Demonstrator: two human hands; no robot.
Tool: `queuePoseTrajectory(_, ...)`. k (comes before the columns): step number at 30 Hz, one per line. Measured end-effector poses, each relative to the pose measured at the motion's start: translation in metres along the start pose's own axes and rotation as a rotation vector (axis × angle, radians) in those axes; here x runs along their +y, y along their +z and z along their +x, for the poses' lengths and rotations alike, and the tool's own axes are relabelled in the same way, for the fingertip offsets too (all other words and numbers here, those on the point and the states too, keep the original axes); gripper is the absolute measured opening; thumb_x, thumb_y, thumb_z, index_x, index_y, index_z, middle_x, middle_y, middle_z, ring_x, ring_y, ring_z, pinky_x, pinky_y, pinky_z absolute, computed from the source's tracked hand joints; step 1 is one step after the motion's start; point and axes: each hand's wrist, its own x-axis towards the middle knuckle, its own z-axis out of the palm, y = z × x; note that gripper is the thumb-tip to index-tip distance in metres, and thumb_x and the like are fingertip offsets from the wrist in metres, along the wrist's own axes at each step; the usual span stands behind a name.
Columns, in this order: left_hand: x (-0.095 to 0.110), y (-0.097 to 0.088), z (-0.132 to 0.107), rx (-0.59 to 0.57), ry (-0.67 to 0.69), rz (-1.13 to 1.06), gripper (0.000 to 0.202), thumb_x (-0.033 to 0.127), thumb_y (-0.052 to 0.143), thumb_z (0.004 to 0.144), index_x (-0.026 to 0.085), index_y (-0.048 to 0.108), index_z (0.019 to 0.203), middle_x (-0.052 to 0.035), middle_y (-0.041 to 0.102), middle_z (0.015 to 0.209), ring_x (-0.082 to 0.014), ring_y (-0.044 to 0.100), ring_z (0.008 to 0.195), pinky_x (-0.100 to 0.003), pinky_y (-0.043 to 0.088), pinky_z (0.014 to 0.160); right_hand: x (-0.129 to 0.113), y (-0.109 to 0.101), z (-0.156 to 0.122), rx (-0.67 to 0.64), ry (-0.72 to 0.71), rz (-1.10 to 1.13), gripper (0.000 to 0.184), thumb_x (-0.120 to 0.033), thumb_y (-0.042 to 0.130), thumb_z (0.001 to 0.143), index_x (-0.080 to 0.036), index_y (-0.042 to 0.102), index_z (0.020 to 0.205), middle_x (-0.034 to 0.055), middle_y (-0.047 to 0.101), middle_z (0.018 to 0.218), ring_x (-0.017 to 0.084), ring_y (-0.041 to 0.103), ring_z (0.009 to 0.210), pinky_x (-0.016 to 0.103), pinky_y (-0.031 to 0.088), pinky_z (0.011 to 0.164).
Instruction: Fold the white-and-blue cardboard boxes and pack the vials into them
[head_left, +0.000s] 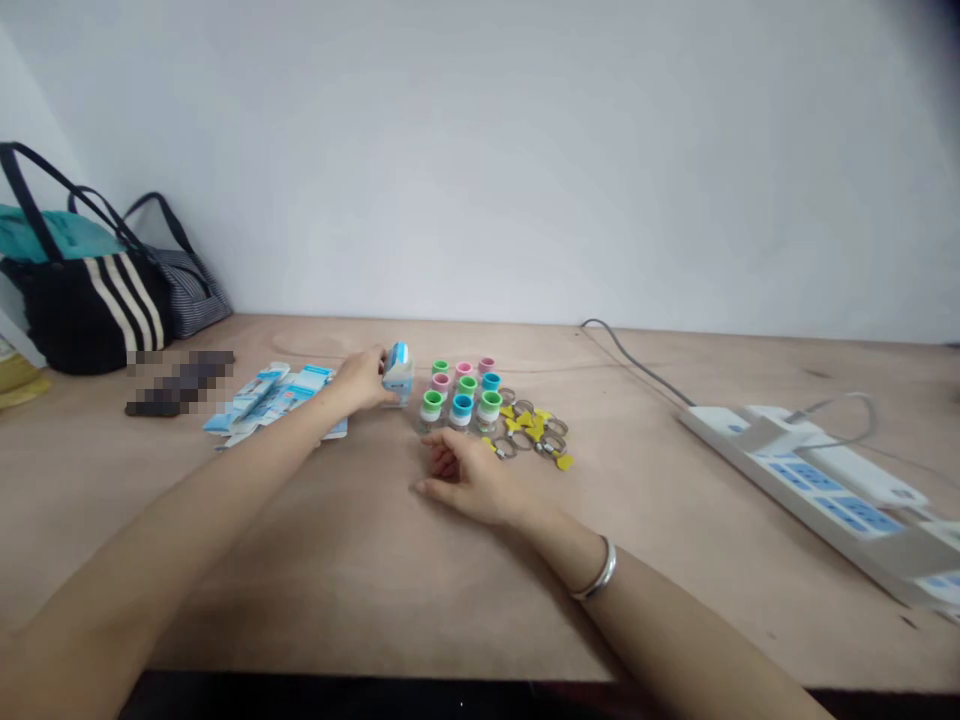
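Observation:
My left hand [362, 381] grips a small blue-and-white carton [398, 374] from its left side, near the tabletop. The carton looks upright, and what is inside it does not show. My right hand [469, 475] is held low over the table with its fingers loosely curled and thumb apart; nothing shows in it. Just beyond it stand several small clear jars in rows, with green, pink and blue tops, such as this blue-topped jar [461, 410]. To their right lies a pile of metal hose clamps [553, 442] with yellow tabs.
Flattened blue-and-white cartons [281, 398] lie left of my left hand. A blurred-out dark object [184, 385] is farther left, near a black striped bag [97, 305] and a grey bag [187, 285]. A white power strip [810, 490] with a grey cord [637, 355] runs along the right.

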Motion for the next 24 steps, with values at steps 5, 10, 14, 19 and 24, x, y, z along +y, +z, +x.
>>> queuePoseTrajectory(5,0.001,0.021,0.040,-0.028,-0.028,0.020,0.067,0.032,0.083,0.045,0.014,0.056,0.104,-0.0088,0.068,0.097,-0.0241,0.064,0.086,-0.029,0.048,0.074,0.002,0.001,-0.001,-0.003,-0.008,-0.020,0.039,-0.025,0.070,0.071,-0.017,0.053,0.106,0.0010,0.060,0.078,0.014,0.059,0.069,0.028,0.051,0.065)
queuePoseTrajectory(10,-0.014,-0.006,0.018,-0.047,-0.003,0.059,0.099,0.041,0.083,0.044,0.012,0.043,0.128,-0.0188,0.057,0.121,-0.0315,0.059,0.104,-0.038,0.046,0.087,0.004,0.002,-0.001,0.006,-0.018,-0.038,0.041,-0.024,0.070,0.070,-0.016,0.053,0.107,0.0020,0.061,0.080,0.015,0.060,0.070,0.029,0.051,0.065)
queuePoseTrajectory(14,-0.042,-0.034,-0.031,-0.150,0.228,0.263,0.079,0.048,0.077,0.053,0.024,0.052,0.124,-0.0132,0.047,0.135,-0.0354,0.043,0.124,-0.047,0.032,0.103,0.004,0.003,0.000,-0.004,-0.015,-0.057,0.042,-0.024,0.071,0.070,-0.015,0.053,0.107,0.0019,0.061,0.078,0.015,0.059,0.069,0.029,0.051,0.064)
queuePoseTrajectory(19,-0.063,-0.026,-0.071,-0.135,0.282,0.395,0.054,0.036,0.060,0.074,0.021,0.051,0.126,-0.0139,0.046,0.138,-0.0328,0.041,0.128,-0.045,0.032,0.104,0.005,0.004,0.002,0.020,-0.018,-0.077,0.042,-0.024,0.072,0.068,-0.015,0.055,0.105,0.0024,0.060,0.079,0.014,0.059,0.069,0.028,0.050,0.062)
queuePoseTrajectory(24,-0.053,-0.013,-0.077,0.049,0.345,0.382,0.039,0.020,0.035,0.088,0.019,0.057,0.119,-0.0109,0.060,0.123,-0.0264,0.055,0.116,-0.040,0.040,0.099,0.004,0.002,0.001,0.000,-0.025,-0.074,0.037,-0.025,0.070,0.071,-0.016,0.056,0.104,0.0018,0.061,0.077,0.014,0.059,0.068,0.028,0.050,0.062)
